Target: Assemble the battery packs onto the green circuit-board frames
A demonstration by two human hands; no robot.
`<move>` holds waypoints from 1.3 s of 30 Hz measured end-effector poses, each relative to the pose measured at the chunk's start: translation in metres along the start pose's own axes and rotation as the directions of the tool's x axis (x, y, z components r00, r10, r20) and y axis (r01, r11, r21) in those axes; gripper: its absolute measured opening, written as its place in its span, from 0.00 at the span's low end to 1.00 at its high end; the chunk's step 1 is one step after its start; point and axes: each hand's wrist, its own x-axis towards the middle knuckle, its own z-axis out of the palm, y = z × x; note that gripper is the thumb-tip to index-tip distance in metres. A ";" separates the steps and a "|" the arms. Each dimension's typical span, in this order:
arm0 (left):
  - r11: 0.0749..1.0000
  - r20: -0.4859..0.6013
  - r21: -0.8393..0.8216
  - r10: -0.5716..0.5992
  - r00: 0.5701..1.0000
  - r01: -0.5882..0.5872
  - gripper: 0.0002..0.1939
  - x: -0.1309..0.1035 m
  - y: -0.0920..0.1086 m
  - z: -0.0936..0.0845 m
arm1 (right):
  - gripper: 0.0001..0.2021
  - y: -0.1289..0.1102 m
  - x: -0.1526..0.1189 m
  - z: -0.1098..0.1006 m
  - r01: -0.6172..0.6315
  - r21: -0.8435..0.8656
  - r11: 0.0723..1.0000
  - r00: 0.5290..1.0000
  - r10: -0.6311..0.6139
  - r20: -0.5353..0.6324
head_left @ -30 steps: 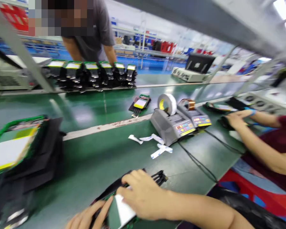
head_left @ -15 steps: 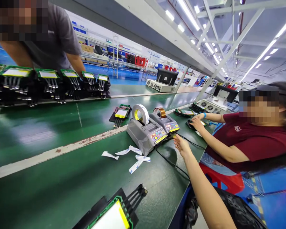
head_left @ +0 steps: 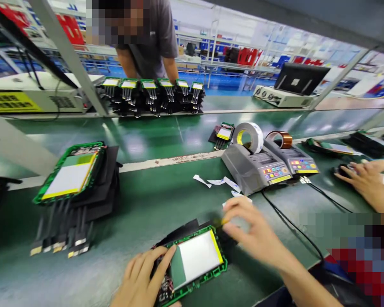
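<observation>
My left hand (head_left: 144,275) grips the left end of a green-framed electronic unit (head_left: 200,258), its fingers lying over the dark circuitry. The unit carries a white flat pack with a yellow strip along its right edge, and black parts stick out behind it. Just off its upper right corner, my right hand (head_left: 251,228) pinches a small piece of yellow-amber tape (head_left: 224,221), somewhat blurred. Beyond that hand stand two grey tape dispensers, the nearer dispenser (head_left: 256,170) with a white roll and the farther dispenser (head_left: 296,160) with an amber roll.
White tape scraps (head_left: 216,182) lie before the dispensers. A stack of similar units (head_left: 73,175) stands at left, and a row of them (head_left: 153,96) across the bench. Black cables (head_left: 291,221) run toward the front edge. A co-worker's hand (head_left: 363,181) works at right; another person stands behind the row.
The view has swung left. My right hand has come back from the amber-roll dispenser to the unit, bringing the tape piece. My left hand is now in view on the unit.
</observation>
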 end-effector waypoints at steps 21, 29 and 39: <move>0.983 0.116 -0.132 -0.111 0.987 0.126 0.40 -0.004 0.007 -0.008 | 0.14 -0.020 -0.008 0.092 0.257 -0.355 0.899 0.966 -0.249 0.068; 0.990 0.124 -0.101 -0.086 0.989 0.099 0.40 -0.002 0.008 -0.012 | 0.12 -0.018 -0.011 0.091 0.408 -0.286 0.867 0.903 -0.338 0.265; 0.993 0.110 -0.086 -0.070 0.991 0.080 0.38 0.003 0.008 -0.013 | 0.10 -0.016 -0.008 0.090 0.403 -0.188 0.896 0.885 -0.329 0.328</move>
